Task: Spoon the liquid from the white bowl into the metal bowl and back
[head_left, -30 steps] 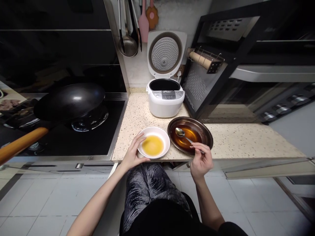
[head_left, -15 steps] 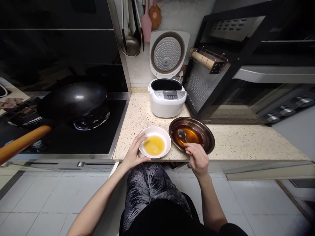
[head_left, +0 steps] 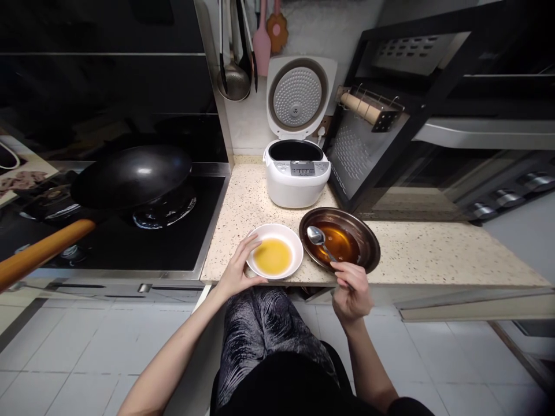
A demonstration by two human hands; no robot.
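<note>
A shallow white bowl [head_left: 296, 254] with clear yellow liquid sits at the front edge of the counter. My left hand [head_left: 239, 267] grips its left side, fingers over the rim and thumb along the near side. Just right of it stands a dark metal bowl [head_left: 370, 245] holding amber-brown liquid. My right hand [head_left: 352, 289] is closed around the handle of a metal spoon [head_left: 316, 236]. The spoon's head is over the left part of the metal bowl, tilted toward the white one; whether it holds liquid I cannot tell.
Behind the bowls stands a white rice cooker [head_left: 297, 188], lid raised. A black wok [head_left: 134, 179] with a wooden handle [head_left: 52, 251] rests on the stove at left. Ladles and a pink spatula [head_left: 262, 49] hang on the wall. A dark oven rack [head_left: 347, 150] borders the right.
My right hand has shifted slightly, and the spoon's head has come up and left toward the metal bowl's left rim. My left hand stays on the white bowl.
</note>
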